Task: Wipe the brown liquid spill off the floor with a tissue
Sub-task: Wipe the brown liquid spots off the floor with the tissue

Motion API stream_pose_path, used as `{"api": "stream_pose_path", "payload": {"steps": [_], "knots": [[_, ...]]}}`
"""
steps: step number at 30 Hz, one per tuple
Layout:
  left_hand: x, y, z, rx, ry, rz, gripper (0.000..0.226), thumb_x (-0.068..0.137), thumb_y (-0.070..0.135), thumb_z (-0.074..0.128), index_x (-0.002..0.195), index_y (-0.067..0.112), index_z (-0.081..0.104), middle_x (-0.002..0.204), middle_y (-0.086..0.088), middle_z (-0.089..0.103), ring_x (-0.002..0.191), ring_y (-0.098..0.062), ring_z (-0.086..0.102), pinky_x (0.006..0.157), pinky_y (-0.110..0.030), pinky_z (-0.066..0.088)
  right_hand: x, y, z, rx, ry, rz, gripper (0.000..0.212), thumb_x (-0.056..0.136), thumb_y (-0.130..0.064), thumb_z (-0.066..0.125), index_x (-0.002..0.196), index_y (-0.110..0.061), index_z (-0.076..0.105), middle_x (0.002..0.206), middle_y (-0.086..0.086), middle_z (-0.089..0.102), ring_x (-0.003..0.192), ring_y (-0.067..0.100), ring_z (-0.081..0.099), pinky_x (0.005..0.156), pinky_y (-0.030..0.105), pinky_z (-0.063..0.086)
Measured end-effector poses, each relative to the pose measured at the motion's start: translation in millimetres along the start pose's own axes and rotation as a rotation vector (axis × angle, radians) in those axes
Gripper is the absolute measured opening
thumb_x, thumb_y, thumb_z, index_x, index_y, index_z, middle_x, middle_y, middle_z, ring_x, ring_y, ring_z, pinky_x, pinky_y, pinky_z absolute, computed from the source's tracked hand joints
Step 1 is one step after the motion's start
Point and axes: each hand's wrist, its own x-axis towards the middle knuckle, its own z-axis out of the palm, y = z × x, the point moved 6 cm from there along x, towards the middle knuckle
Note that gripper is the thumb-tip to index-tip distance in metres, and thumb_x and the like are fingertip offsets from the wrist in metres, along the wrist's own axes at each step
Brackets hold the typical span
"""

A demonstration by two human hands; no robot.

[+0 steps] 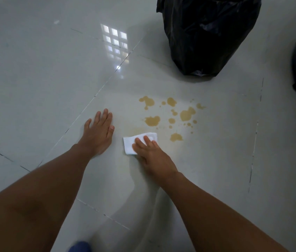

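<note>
Head view: the right hand presses flat, fingers spread, on the tissue at frame centre, just below the spill. The left hand lies open on the floor, holding nothing. Best to sweep up-right with steady pressure, folding when soaked. The tissue's long axis runs left to right, tilted slightly upward.
</note>
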Motion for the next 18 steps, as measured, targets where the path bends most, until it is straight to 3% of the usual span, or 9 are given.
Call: {"api": "stream_pose_path", "payload": {"steps": [3, 7, 12, 16, 18], "knots": [[-0.7, 1.0, 2.0, 0.011, 0.003, -0.025, 0.056, 0.102, 0.033, 0.019, 0.154, 0.016, 0.009, 0.163, 0.0, -0.001, 0.15, -0.02, -0.003, 0.119, -0.047, 0.002, -35.5, 8.6, 0.9, -0.003, 0.019, -0.144, 0.049, 0.092, -0.002, 0.05, 0.138, -0.018, 0.051, 0.151, -0.003, 0.04, 0.144, 0.021, 0.026, 0.118, 0.035, 0.016], [-0.3, 3.6, 3.1, 0.028, 0.014, -0.027, 0.056, 0.102, 0.033, 0.02, 0.153, 0.015, 0.009, 0.163, -0.001, -0.001, 0.15, -0.021, -0.003, 0.119, -0.048, 0.002, -60.4, 32.0, -8.6, 0.078, 0.096, -0.074, 0.062, 0.081, 0.01, 0.05, 0.135, -0.019, 0.055, 0.149, -0.008, 0.041, 0.142, 0.011, 0.028, 0.118, 0.019, 0.01], [-1.0, 0.5, 3.1, 0.029, -0.002, -0.015, 0.056, 0.102, 0.033, 0.019, 0.154, 0.016, 0.007, 0.163, 0.0, -0.002, 0.15, -0.02, -0.004, 0.119, -0.047, 0.001, -41.3, 24.1, -4.2, 0.158, 0.209, 0.043, 0.057, 0.082, 0.011, 0.049, 0.133, -0.014, 0.057, 0.147, 0.0, 0.045, 0.14, 0.012, 0.028, 0.117, 0.026, 0.014], [0.7, 3.0, 2.4, 0.037, -0.02, -0.021, 0.056, 0.102, 0.033, 0.02, 0.153, 0.015, 0.007, 0.163, -0.002, -0.002, 0.15, -0.022, -0.003, 0.119, -0.049, 0.002, -20.8, 4.5, -1.3, 0.196, 0.255, 0.24, 0.052, 0.094, 0.005, 0.039, 0.141, -0.016, 0.046, 0.154, -0.007, 0.028, 0.146, 0.013, 0.012, 0.121, 0.034, 0.012], [0.2, 3.9, 1.8, 0.04, -0.024, -0.026, 0.057, 0.102, 0.033, 0.02, 0.153, 0.014, 0.007, 0.163, -0.002, -0.002, 0.15, -0.023, -0.003, 0.119, -0.049, 0.003, -13.0, -4.7, 0.8, 0.196, 0.253, 0.281, 0.048, 0.097, 0.002, 0.036, 0.142, -0.013, 0.045, 0.156, -0.001, 0.03, 0.148, 0.02, 0.012, 0.121, 0.04, 0.015]]}}
